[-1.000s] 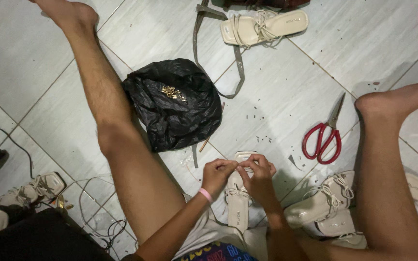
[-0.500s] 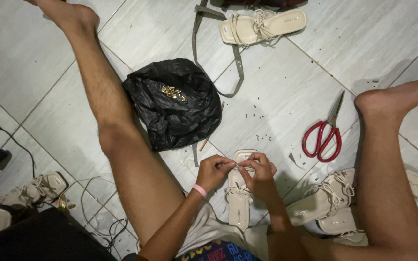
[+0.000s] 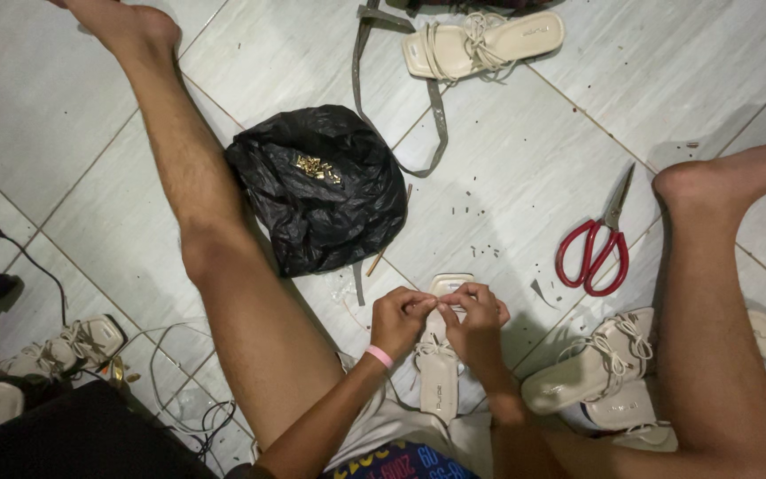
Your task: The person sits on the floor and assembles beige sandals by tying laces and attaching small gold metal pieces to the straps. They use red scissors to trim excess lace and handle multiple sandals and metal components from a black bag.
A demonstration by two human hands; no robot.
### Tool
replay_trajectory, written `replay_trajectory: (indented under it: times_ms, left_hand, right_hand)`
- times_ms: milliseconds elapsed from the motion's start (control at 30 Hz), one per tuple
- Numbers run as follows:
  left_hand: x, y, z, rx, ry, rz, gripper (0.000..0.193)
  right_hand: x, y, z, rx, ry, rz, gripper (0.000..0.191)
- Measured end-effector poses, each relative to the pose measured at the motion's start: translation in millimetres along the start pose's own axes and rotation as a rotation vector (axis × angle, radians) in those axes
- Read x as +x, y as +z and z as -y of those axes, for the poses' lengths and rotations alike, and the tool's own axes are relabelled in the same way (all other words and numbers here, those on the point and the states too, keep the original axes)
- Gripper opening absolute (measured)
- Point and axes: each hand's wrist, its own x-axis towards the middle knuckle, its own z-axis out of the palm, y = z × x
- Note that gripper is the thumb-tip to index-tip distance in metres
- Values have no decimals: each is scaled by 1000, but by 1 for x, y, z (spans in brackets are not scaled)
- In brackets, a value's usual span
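Down on the tiled floor [image 3: 525, 168] the person sits with legs spread wide, and both hands meet over a cream sandal [image 3: 441, 372] lying between the thighs, toe end pointing away. The left hand [image 3: 401, 318] has its grip pressed together, fingertips pinching something tiny at the sandal's front strap; what exactly it pinches is too small to tell. The right hand [image 3: 476, 315] meets it knuckle to knuckle, its grip likewise closed on that same spot of strap. A pink wristband [image 3: 379, 357] circles the left wrist. Just beyond the left knee sits a crumpled black plastic bag [image 3: 321, 191], and on top of it rests a little heap of small gold-coloured metal pieces [image 3: 314, 167]. A grey strap [image 3: 432, 106] snakes past the bag's right side. Red-handled scissors [image 3: 597, 248] lie closed on the tile, near the right shin and well apart from the hands. Another cream sandal [image 3: 480, 43] with tangled laces lies at the top, far from the work. By the right thigh, a stacked pair of lace-up sandals [image 3: 600, 368] lies touching the leg. Over on the left, more sandals [image 3: 68, 346] and loose cables [image 3: 183, 390] sit on the tile, with dark specks scattered across the pale grey squares.
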Motion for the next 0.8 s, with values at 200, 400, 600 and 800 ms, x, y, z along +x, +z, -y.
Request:
replay_trajectory:
  times_ms: [200, 400, 600, 800]
  left_hand:
    - [9, -9, 4, -75, -100, 93, 19]
    - [16, -12, 6, -15, 84, 102, 19]
    - [19, -15, 10, -52, 42, 137, 11]
    - [19, -7, 18, 45, 69, 67, 11]
  right_hand:
    - [9, -21, -6, 13, -89, 87, 23]
    - [9, -18, -2, 41, -117, 40, 20]
    - [7, -6, -6, 104, -52, 33, 15]
    - [5, 6, -13, 195, -25, 56, 12]
